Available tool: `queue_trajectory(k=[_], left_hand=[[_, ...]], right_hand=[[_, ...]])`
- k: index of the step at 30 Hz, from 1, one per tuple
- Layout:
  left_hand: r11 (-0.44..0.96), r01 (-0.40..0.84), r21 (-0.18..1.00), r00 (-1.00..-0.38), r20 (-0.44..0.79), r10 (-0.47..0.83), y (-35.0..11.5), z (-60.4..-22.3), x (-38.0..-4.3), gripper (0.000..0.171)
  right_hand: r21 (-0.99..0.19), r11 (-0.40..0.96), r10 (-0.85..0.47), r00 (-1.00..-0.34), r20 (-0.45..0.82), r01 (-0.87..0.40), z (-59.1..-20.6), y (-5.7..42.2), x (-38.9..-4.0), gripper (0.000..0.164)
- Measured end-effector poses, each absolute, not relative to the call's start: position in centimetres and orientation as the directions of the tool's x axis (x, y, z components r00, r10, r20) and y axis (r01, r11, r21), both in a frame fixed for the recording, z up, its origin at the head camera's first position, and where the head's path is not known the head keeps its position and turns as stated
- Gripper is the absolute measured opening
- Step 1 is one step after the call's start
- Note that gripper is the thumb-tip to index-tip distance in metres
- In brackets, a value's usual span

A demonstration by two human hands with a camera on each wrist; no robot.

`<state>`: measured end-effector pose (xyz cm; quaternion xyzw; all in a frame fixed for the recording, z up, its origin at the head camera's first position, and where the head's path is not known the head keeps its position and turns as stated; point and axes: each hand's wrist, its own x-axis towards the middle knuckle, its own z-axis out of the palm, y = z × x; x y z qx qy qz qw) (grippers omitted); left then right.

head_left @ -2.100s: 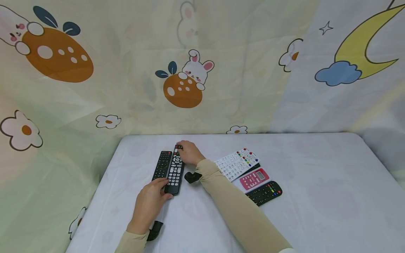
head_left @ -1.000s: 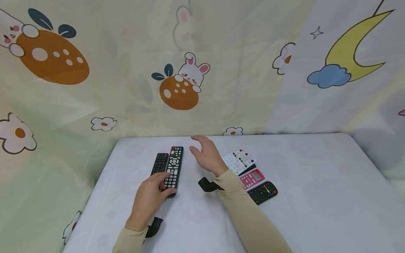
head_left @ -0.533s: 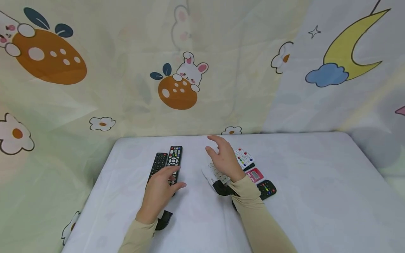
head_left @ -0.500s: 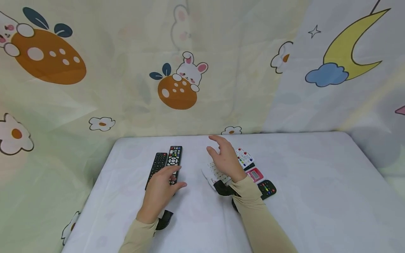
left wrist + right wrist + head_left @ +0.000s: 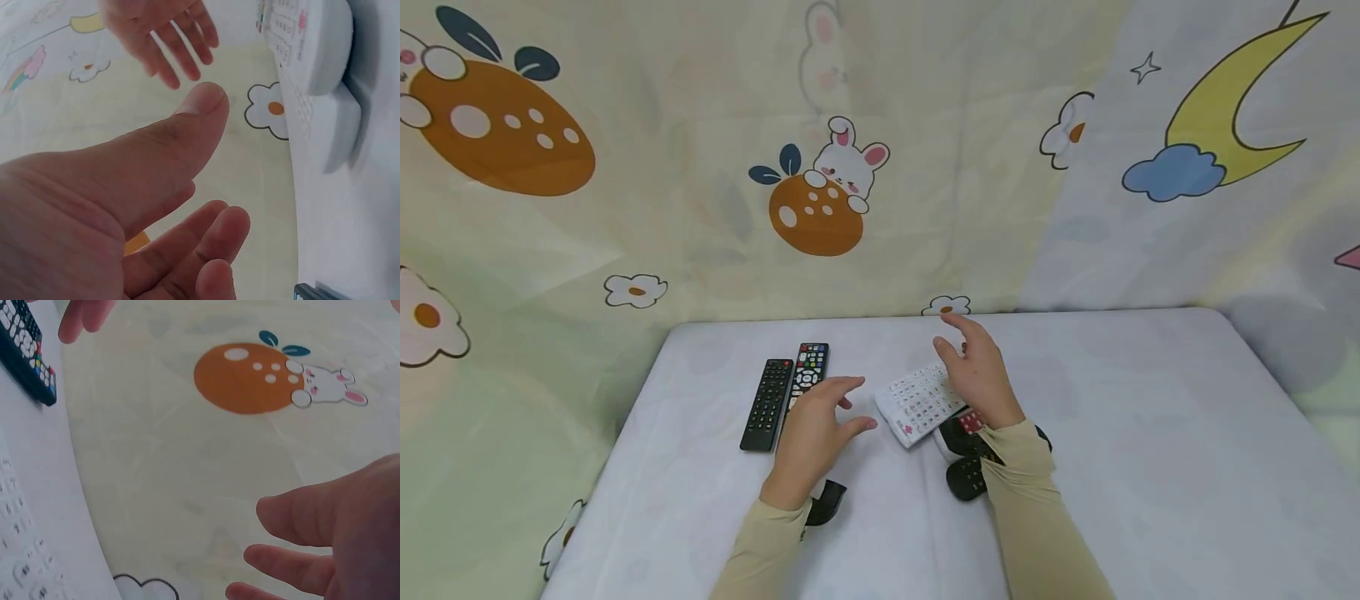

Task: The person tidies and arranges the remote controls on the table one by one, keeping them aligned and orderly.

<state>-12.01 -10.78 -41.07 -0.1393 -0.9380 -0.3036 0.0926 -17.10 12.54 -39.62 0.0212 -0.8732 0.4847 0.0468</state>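
My left hand [image 5: 816, 429] hovers over the table with fingers and thumb spread apart, holding nothing. It partly covers a black remote control [image 5: 811, 367] with round white keys; a second black remote control [image 5: 767, 404] lies at its left. My right hand [image 5: 985, 375], also holding nothing, hangs with fingers loosely bent over the white remote controls [image 5: 917, 400]. In the left wrist view, two white remotes [image 5: 319, 47] appear side by side. A pink-faced remote [image 5: 972, 421] and a black remote [image 5: 966, 479] are mostly hidden beneath my right wrist and sleeve.
A white-covered table [image 5: 1150, 467] carries all the remotes. Behind it hangs a printed cloth [image 5: 970, 167] with rabbits, flowers and a moon. Black camera mounts [image 5: 826, 502] are strapped at my wrists.
My right hand has left the round-keyed black remote and moved right, over the white remotes. My left hand has let go too and shifted right. Both black remotes at left lie side by side.
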Motion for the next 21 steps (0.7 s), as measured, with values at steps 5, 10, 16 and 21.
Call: queue_trajectory(k=[5, 10, 16, 21], left_hand=[[0.757, 0.318, 0.571, -0.946, 0.238, 0.218, -10.2, -41.1, -12.5, 0.057], [0.745, 0.301, 0.595, -0.954, 0.192, 0.232, -9.6, -41.4, -12.5, 0.056], [0.745, 0.292, 0.599, -0.956, 0.168, 0.240, -9.3, -42.1, -12.8, 0.056], [0.738, 0.279, 0.614, -0.959, 0.136, 0.249, -9.0, -42.7, -12.9, 0.056]], right_hand=[[-0.832, 0.555, 0.048, -0.998, 0.042, -0.008, -39.9, 13.4, -17.0, 0.049], [-0.819, 0.573, 0.070, -0.997, 0.023, 0.021, -40.0, 14.2, -16.9, 0.049], [-0.803, 0.596, 0.066, -0.997, 0.026, 0.018, -40.8, 15.1, -17.4, 0.051], [-0.777, 0.629, 0.038, -0.999, 0.017, 0.011, -41.2, 15.6, -17.6, 0.052]])
